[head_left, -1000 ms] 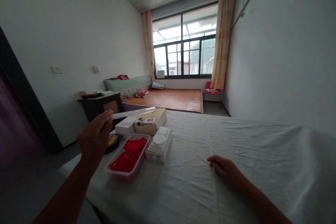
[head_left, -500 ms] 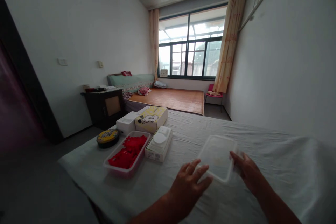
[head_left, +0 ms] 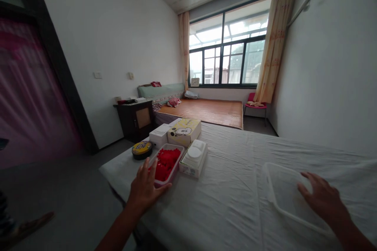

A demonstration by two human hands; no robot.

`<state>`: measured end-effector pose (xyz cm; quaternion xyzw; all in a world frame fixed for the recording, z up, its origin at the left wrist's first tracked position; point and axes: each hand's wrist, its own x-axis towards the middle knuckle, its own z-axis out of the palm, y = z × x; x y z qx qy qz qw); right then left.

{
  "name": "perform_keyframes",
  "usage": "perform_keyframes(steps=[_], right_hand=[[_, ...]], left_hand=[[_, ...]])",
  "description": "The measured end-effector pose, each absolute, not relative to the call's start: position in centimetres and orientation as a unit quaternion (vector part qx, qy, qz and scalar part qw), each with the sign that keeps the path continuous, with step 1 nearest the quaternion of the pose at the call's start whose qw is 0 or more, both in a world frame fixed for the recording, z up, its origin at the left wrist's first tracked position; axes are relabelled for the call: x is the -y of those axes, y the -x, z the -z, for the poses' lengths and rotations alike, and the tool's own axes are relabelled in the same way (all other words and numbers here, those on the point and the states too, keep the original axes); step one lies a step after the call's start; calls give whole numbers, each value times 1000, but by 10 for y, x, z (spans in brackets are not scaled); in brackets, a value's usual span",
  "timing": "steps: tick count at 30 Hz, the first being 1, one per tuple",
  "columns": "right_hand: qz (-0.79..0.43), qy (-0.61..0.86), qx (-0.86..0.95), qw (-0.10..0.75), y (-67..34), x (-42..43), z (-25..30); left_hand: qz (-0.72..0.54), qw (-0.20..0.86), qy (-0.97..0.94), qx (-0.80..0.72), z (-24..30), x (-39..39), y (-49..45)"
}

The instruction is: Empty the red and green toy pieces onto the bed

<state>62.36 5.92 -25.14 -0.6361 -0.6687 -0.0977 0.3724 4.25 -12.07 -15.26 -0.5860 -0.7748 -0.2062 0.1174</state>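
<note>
My left hand (head_left: 146,190) reaches to the near left corner of a clear plastic box (head_left: 182,155) filled with bright red pieces (head_left: 166,161). Its fingers are spread, overlapping the box's rim in view; whether they touch it I cannot tell. On the right of the cloth lies a translucent plastic lid or shallow tray (head_left: 282,192). Over its right part is my right hand (head_left: 322,196), fingers loosely apart and slightly blurred, not closed round it. That hand hides some of the lid's far right side.
Beside the red-filled box stand a round black-and-yellow tin (head_left: 141,150), a white box (head_left: 159,135), a yellow cartoon-printed box (head_left: 185,131) and a carton with white items (head_left: 194,159). A white cloth (head_left: 229,188) covers the table. A person's foot (head_left: 35,223) shows at lower left.
My left hand has moved left from the lid to the red-filled box. The lid now lies farther right in view, with my right hand over it. The whole view has turned left.
</note>
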Motion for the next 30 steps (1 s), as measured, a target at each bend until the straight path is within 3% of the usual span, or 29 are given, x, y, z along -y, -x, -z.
perform_keyframes(steps=[10, 18, 21, 27, 30], right_hand=[[128, 574, 696, 412, -568, -34, 215], [70, 505, 717, 475, -520, -3, 184], [-82, 486, 709, 503, -479, 22, 167], [-617, 368, 523, 459, -400, 56, 130], [-712, 304, 428, 466, -390, 55, 122]], left_hand=[[308, 107, 545, 772, 145, 120, -11], [373, 187, 573, 705, 85, 145, -18], [398, 190, 636, 634, 62, 132, -64], [424, 146, 736, 506, 63, 90, -170], [423, 127, 741, 507, 89, 71, -206]])
